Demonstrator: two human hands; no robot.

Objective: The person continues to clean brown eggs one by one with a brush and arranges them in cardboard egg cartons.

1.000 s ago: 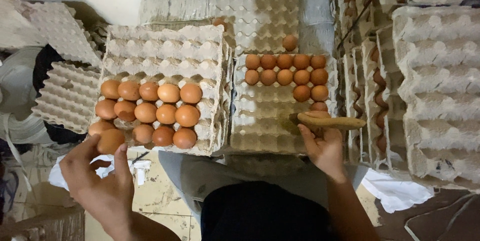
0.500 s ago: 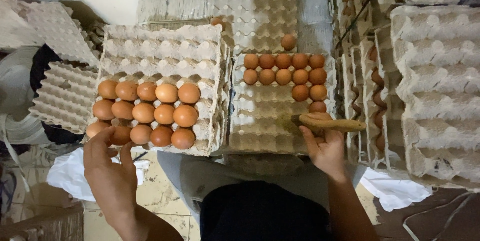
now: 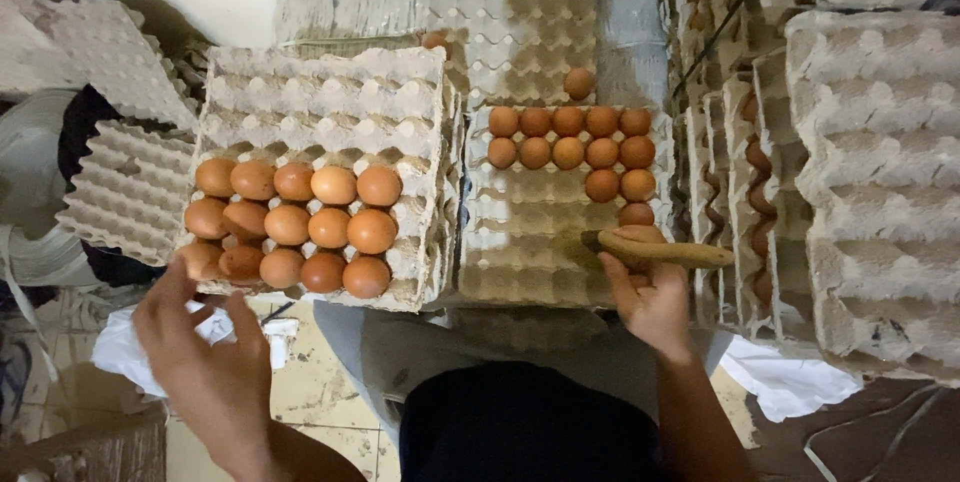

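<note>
Brown eggs (image 3: pixel 292 225) fill the near rows of a grey moulded-pulp tray (image 3: pixel 330 92), smooth shells in dimpled cups. Left hand (image 3: pixel 205 367) hovers just below that tray's near corner, fingers spread, holding nothing. Right hand (image 3: pixel 655 302) rests at the second tray (image 3: pixel 525 252), fingers curled around a slim wooden stick (image 3: pixel 665 252) lying level, an egg (image 3: pixel 640 235) touching it.
</note>
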